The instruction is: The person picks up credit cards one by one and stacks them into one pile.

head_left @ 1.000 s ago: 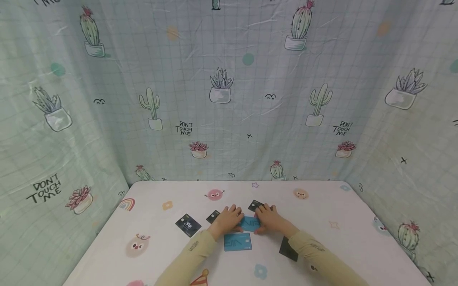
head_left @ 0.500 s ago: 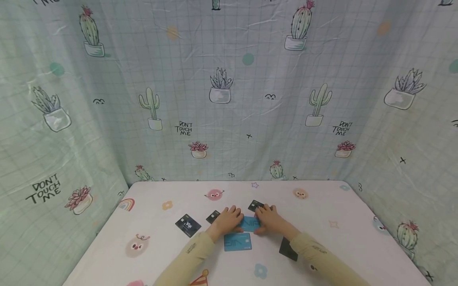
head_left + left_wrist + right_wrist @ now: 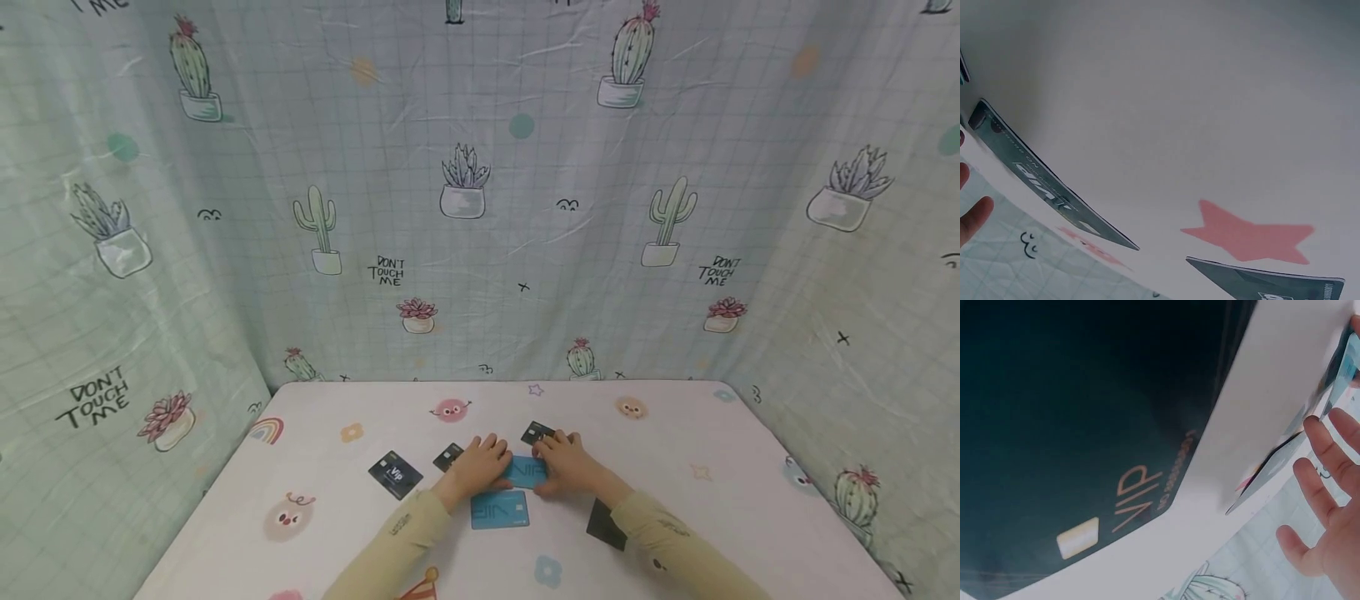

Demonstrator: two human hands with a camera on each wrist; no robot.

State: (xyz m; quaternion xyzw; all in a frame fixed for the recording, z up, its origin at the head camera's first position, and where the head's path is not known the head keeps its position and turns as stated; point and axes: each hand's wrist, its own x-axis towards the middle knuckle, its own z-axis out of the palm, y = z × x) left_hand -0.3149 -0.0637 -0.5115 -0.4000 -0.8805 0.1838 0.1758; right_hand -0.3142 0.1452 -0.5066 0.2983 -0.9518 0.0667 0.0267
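Observation:
In the head view a blue card printed with VIP (image 3: 527, 472) lies between the two hands at the table's middle. My left hand (image 3: 480, 465) pinches its left end, thumb at the lower edge. The right hand (image 3: 567, 463) has thumb and fingers about the other end. A second blue card (image 3: 500, 510) lies just below. Dark cards sit around them: one (image 3: 450, 457) partly behind the left hand, another (image 3: 537, 433) partly behind the right fingers. In the right wrist view the outer fingers (image 3: 1319, 487) spread loosely; the left wrist view shows only fingertips (image 3: 975, 219).
A dark Vip card (image 3: 396, 475) lies farther left. Another dark card (image 3: 603, 527) is partly covered by the right sleeve (image 3: 675, 537). The white table (image 3: 720, 517) carries printed pictures, and a cactus-patterned curtain (image 3: 487, 250) closes off its back and sides.

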